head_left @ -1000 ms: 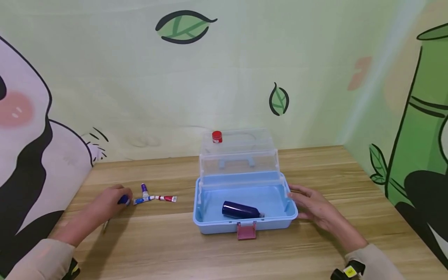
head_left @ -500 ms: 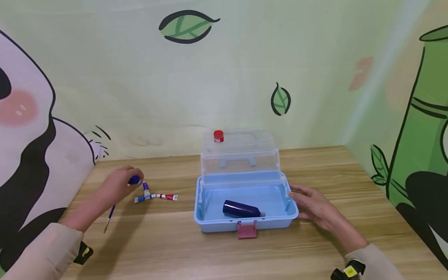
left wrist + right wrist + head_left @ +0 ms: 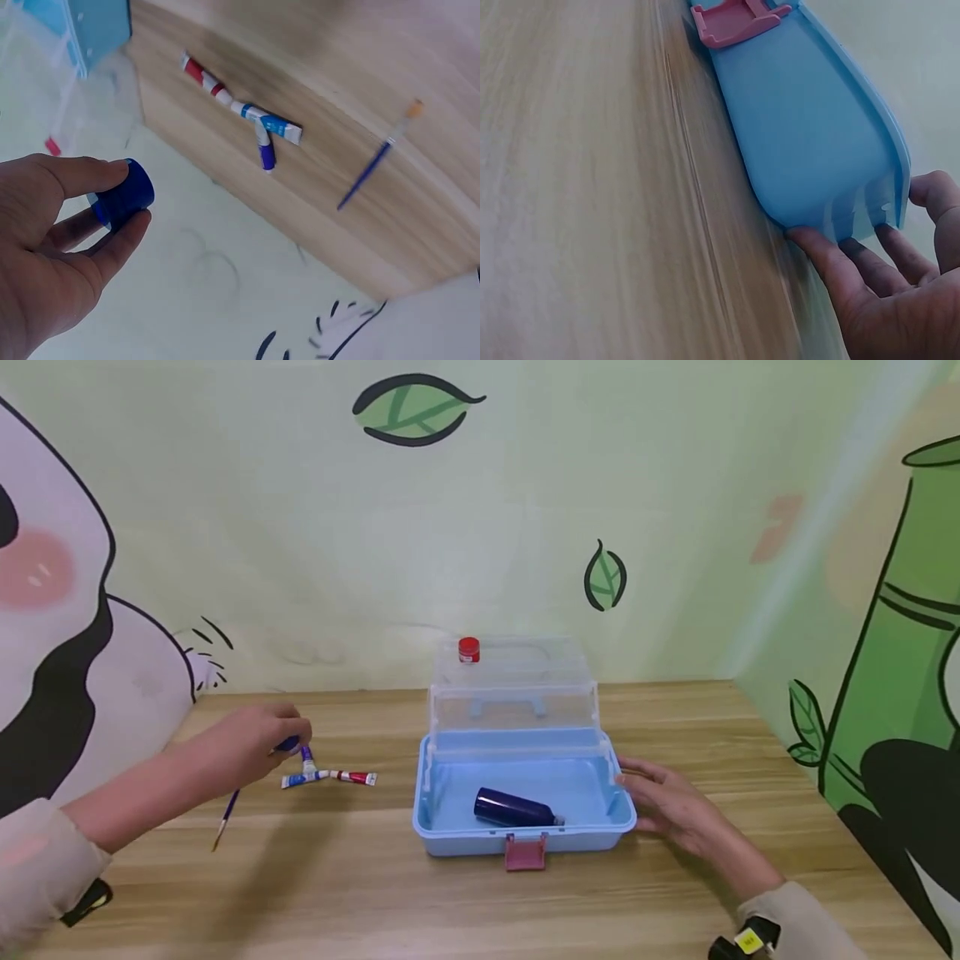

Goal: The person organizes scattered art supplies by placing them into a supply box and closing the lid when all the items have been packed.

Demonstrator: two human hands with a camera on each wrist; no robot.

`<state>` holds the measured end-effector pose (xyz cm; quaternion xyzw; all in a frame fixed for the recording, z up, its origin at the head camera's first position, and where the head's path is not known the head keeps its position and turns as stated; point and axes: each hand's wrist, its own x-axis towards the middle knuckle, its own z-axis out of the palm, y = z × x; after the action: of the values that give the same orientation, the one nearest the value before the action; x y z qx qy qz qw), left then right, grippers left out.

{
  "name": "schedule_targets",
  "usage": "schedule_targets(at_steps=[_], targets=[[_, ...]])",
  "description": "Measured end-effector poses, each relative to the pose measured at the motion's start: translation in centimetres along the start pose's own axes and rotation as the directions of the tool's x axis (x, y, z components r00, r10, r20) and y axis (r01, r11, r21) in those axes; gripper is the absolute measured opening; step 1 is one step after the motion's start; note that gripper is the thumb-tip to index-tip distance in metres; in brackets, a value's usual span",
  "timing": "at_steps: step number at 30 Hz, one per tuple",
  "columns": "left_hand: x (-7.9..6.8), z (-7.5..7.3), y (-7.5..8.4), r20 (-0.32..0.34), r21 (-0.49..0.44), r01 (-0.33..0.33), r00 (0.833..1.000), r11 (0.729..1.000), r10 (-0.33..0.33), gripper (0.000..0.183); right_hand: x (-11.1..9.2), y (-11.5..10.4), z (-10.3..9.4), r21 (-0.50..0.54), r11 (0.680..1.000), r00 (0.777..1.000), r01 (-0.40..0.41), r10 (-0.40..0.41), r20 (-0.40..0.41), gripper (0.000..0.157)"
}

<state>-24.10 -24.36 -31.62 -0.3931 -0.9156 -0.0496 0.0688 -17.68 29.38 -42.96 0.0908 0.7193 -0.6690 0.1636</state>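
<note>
High over the left part of the table, my left hand pinches a small blue paint jar between thumb and fingers. Below it lie three paint tubes: a purple tube, a blue tube and a red tube. A paintbrush with a blue handle is nearer me on the left. My right hand rests its fingertips on the end wall of a light blue storage box, thumb at the rim. Inside the box a dark blue bottle lies on its side.
The box's clear lid stands open toward the back wall. A red jar overlaps the lid's upper left in the head view. A pink latch hangs at the box's front. A printed backdrop closes off the table's back.
My left hand has risen and moved right and away from me with the blue paint jar, uncovering the paintbrush. The right hand stays at the box's end.
</note>
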Motion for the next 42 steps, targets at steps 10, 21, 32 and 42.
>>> schedule_targets(at_steps=[10,21,32,42], targets=[[-0.8,-1.3,1.2,-0.059,0.037,-0.056,0.997,0.998,0.058,0.029,0.2,0.0,-0.2,-0.001,1.0,1.0,0.02,-0.02,0.023,0.078],[2.2,1.0,3.4,0.017,-0.072,-0.053,0.998,0.996,0.054,0.022,-0.1,1.2,0.2,0.005,0.999,0.998,0.048,-0.048,0.036,0.073],[8.0,-1.3,4.2,0.003,-0.026,-0.009,1.0,1.0,0.009,0.024,0.2,0.3,0.0,-0.041,0.998,0.999,0.042,-0.043,-0.005,0.077],[12.6,-0.1,3.9,0.008,-0.048,-0.011,1.0,0.999,0.012,0.024,0.3,0.6,-0.2,-0.012,0.998,0.998,0.055,-0.055,0.006,0.074]])
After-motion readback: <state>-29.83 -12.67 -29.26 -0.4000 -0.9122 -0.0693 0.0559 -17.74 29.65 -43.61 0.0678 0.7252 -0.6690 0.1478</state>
